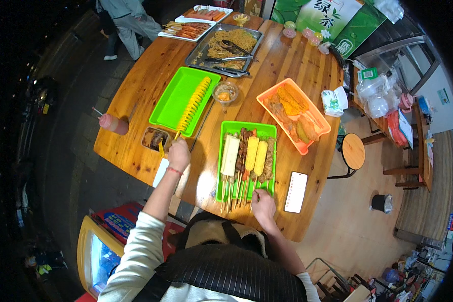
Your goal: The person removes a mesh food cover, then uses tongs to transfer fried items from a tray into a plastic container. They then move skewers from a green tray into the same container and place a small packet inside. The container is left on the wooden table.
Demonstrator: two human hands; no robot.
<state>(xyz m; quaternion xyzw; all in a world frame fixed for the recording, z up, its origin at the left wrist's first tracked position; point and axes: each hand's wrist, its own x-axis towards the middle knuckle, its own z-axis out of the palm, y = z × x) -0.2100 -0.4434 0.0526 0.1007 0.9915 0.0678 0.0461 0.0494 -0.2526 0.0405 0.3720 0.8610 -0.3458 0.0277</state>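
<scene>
My left hand grips the lower stick of a spiral-cut potato skewer. Its yellow coil slants across the right side of a green plastic tray. At the front edge of a second green tray, my right hand has its fingers closed around the stick of a yellow crumb-coated skewer. Beside that one lie another yellow coated skewer, dark meat skewers and a pale, flat-sided skewer. Their sticks point towards me.
An orange tray of fried food and a phone lie right. Sauce container and squeeze bottle stand left. Farther back are a sauce cup, a metal noodle tray with tongs, and sausage trays. A person walks past.
</scene>
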